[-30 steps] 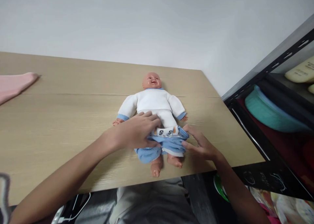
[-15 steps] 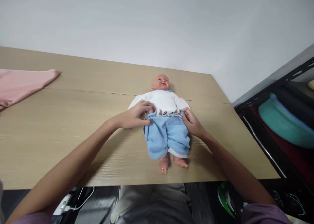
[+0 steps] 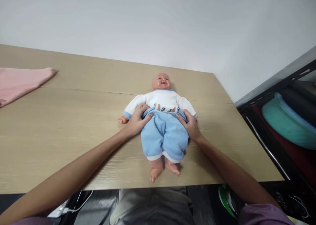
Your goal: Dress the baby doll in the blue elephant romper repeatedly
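Note:
A baby doll (image 3: pixel 161 81) lies on its back on the wooden table, head toward the wall and bare feet toward me. It wears a white top (image 3: pixel 161 98) with blue trim and light blue trousers (image 3: pixel 164 133) with white cuffs. My left hand (image 3: pixel 138 119) grips the trousers' waistband at the doll's hip, thumb on the front and fingers at the side. At the opposite hip, my right hand (image 3: pixel 189 123) is closed on the waistband in the same way. A printed face pattern on the top shows just above the waistband.
A pink cloth (image 3: pixel 22 82) lies at the table's (image 3: pixel 74 119) far left. To the right stands a black shelf rack holding a teal rounded item (image 3: pixel 288 121). Below the front edge are a white plug with a cable (image 3: pixel 80 205) and a green ring-shaped object (image 3: pixel 224 200).
The trousers' waist has been pulled and spread wider at both hips. The doll's legs have shifted slightly left and toward me, and its left-side hand now shows beyond the sleeve.

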Demonstrator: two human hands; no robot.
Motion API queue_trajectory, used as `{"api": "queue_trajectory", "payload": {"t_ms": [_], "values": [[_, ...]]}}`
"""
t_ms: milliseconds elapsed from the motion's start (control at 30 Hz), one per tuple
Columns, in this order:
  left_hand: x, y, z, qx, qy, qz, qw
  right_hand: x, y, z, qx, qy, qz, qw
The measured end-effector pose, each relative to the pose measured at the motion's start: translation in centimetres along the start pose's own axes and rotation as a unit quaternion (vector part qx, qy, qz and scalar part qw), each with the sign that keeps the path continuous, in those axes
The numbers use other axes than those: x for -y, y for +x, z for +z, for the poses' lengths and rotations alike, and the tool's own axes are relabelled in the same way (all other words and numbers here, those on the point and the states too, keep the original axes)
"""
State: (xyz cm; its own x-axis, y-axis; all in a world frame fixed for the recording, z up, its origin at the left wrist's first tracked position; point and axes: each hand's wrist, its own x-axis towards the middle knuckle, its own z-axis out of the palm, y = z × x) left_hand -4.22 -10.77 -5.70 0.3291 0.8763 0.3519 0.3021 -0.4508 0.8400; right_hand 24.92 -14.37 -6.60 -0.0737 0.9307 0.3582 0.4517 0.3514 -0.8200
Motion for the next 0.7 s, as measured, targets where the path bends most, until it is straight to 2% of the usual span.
{"api": "queue_trajectory", "payload": {"t_ms": [100, 233, 300, 367, 467, 533, 600, 700], "values": [[0.1, -0.2, 0.2, -0.016, -0.023, -0.021, 0.999, -0.2, 0.0, 0.1, -0.059, -0.003, -0.009, 0.998], [0.4, 0.9, 0.5, -0.029, -0.121, -0.107, 0.986, -1.3, 1.5, 0.5, -0.101, 0.042, 0.052, 0.993], [0.6, 1.3, 0.5, -0.02, -0.142, -0.127, 0.982, -2.0, 2.4, 0.4, -0.08, 0.075, 0.082, 0.991], [0.8, 1.3, 0.3, -0.006, -0.098, -0.124, 0.987, -2.5, 2.7, -0.1, -0.031, 0.11, 0.109, 0.988], [1.0, 0.6, -0.2, -0.009, 0.038, -0.061, 0.997, -2.7, 2.2, -1.1, 0.027, 0.143, 0.151, 0.978], [0.9, 0.1, -0.5, 0.004, 0.07, -0.041, 0.997, -2.4, 1.4, -1.4, 0.026, 0.178, 0.186, 0.966], [0.8, -0.2, -0.6, 0.022, 0.02, -0.073, 0.997, -1.9, 0.9, -1.4, 0.022, 0.236, 0.216, 0.947], [0.5, 0.0, -0.4, -0.01, -0.114, -0.141, 0.983, -1.2, 1.0, -1.0, 0.038, 0.308, 0.231, 0.922]]}}
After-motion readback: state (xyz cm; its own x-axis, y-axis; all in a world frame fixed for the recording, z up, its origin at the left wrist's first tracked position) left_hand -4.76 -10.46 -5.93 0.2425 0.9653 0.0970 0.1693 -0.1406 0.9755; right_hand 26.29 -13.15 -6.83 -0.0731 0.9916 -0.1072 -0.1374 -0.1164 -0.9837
